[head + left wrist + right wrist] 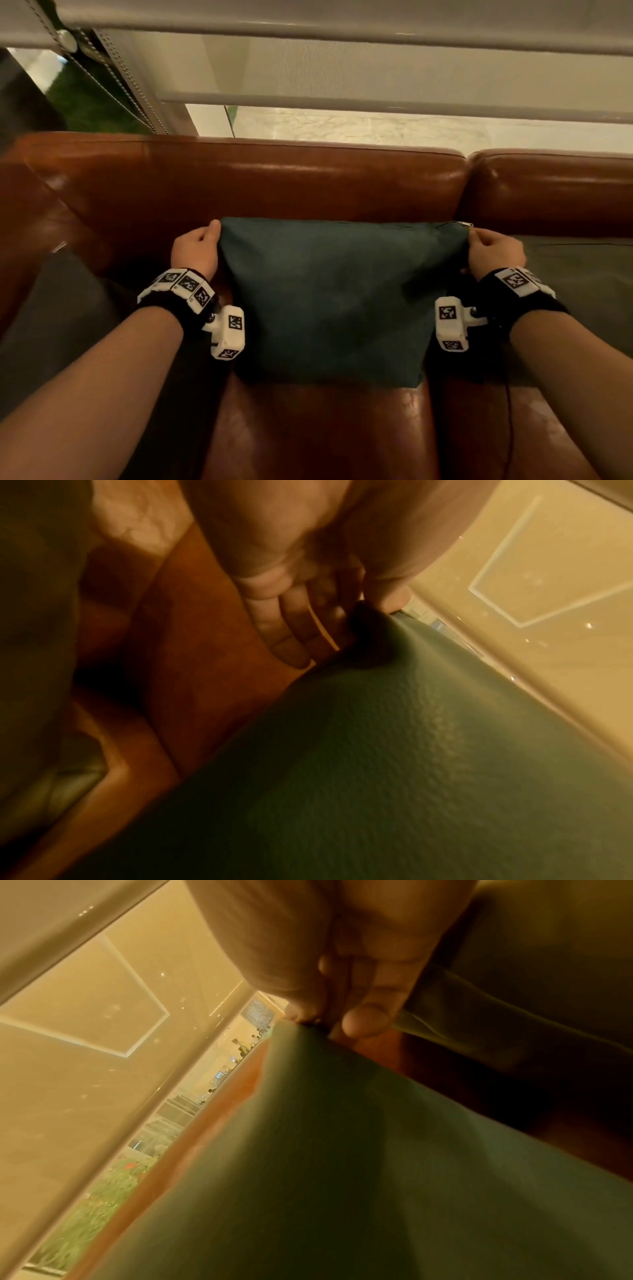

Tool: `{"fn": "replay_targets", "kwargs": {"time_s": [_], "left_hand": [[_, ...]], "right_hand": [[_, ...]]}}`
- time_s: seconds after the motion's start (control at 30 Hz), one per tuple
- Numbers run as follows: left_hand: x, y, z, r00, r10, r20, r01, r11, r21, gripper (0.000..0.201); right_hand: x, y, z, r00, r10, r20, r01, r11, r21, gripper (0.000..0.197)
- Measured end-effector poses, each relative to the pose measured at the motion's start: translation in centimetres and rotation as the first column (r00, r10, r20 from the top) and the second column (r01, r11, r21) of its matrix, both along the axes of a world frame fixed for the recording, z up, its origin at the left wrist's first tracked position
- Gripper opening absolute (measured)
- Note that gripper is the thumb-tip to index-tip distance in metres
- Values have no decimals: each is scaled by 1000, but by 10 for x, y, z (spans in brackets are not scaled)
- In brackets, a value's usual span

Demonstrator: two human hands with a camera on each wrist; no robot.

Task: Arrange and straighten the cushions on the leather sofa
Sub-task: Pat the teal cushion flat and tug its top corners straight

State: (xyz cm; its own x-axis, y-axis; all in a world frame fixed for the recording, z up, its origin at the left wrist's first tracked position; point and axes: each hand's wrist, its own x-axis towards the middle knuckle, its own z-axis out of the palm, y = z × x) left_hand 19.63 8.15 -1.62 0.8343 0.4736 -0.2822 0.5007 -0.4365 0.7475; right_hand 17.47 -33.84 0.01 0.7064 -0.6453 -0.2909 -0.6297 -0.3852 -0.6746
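A dark teal cushion [335,294] stands upright on the brown leather sofa [239,181], leaning toward its backrest. My left hand [198,246] pinches the cushion's top left corner, thumb on top; in the left wrist view the left hand [325,610] has its curled fingers behind the teal cushion [377,764]. My right hand [493,250] pinches the top right corner beside the zip end; in the right wrist view the right hand [342,1010] grips the corner of the teal cushion [342,1150].
A grey-green cushion [575,274] lies on the seat to the right, and a dark grey cushion [58,325] lies at the left by the armrest. A window with a roller blind [342,68] runs behind the backrest. Bare leather seat [325,431] shows in front.
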Motion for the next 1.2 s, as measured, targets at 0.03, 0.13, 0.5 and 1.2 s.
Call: {"fn": "replay_targets", "kwargs": {"time_s": [0.03,0.13,0.5,1.2], "left_hand": [[1,1,2,1000,-6,4,6,999,48,43],[9,4,7,999,14,-35,-10,995,102,40],[24,11,17,1000,-6,3,5,999,47,34],[-123,85,92,999,-8,39,3,989,146,18]], "right_hand": [[0,-1,2,1000,-1,1,1,1000,-13,24],[5,4,6,999,-20,39,20,1000,-7,22],[7,-4,4,996,-48,69,47,999,23,22],[-28,102,103,773,565,287,-505,823,-260,28]]}}
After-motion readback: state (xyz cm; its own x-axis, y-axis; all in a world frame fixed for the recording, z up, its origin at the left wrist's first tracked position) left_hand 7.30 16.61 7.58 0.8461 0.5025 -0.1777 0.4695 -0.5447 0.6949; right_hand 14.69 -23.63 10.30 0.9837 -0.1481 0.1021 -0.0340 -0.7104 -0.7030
